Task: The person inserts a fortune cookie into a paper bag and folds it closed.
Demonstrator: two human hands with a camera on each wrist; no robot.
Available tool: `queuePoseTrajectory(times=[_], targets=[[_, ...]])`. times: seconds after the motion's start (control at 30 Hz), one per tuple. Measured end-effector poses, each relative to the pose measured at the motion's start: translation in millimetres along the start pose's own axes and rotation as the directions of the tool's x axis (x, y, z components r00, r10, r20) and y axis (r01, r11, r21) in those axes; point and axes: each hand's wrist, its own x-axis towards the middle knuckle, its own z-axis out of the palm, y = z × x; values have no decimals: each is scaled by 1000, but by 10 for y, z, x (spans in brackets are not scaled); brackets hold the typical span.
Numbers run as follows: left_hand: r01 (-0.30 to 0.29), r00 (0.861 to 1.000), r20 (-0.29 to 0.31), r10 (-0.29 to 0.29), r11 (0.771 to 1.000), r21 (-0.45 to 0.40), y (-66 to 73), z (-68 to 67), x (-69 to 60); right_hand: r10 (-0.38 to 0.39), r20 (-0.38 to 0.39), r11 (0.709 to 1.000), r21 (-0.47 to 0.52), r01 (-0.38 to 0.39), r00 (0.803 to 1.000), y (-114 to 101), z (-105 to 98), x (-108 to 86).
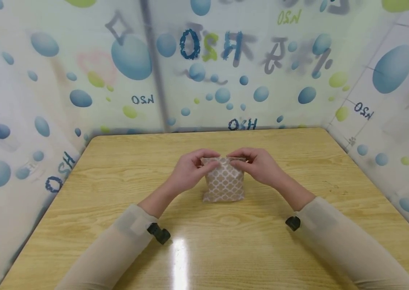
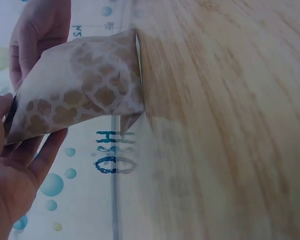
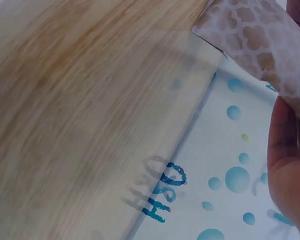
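Note:
A small tan pouch (image 1: pixel 225 183) with a white lattice pattern stands upright on the wooden table, its lower edge on the wood. My left hand (image 1: pixel 192 169) pinches its upper left corner between thumb and fingers. At the upper right corner my right hand (image 1: pixel 260 166) pinches it the same way. In the left wrist view the pouch (image 2: pixel 85 82) looks puffed out, with the left hand (image 2: pixel 17 175) at its top edge. Only part of the pouch (image 3: pixel 255 35) shows in the right wrist view, beside the right hand (image 3: pixel 292 170). What the pouch contains is hidden.
The wooden table (image 1: pixel 124 161) reaches back to a wall (image 1: pixel 222 80) printed with blue and green bubbles and lettering. Similar side walls flank it. A black clip-like device (image 1: pixel 159 233) sits at the left cuff, another black device (image 1: pixel 293 223) at the right.

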Motion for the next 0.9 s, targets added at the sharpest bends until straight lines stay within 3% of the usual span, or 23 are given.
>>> queuePoseTrajectory(times=[0.17, 0.47, 0.73, 0.8, 0.9], targets=[[0, 1000, -4, 0, 1000, 12, 13, 24, 10, 1, -38, 1000, 25, 0, 999, -18, 27, -6], [23, 1000, -8, -23, 1000, -16, 15, 38, 10, -86, -68, 996, -12, 85, 994, -15, 60, 3], [-71, 995, -67, 68, 997, -30, -31, 37, -1, -81, -52, 997, 17, 82, 995, 52, 40, -6], [-54, 997, -57, 51, 998, -42, -35, 31, -5, -99, -69, 995, -4, 99, 993, 52, 43, -15], [26, 999, -32, -29, 996, -80, -47, 0, -17, -98, -79, 995, -29, 96, 992, 46, 31, -25]])
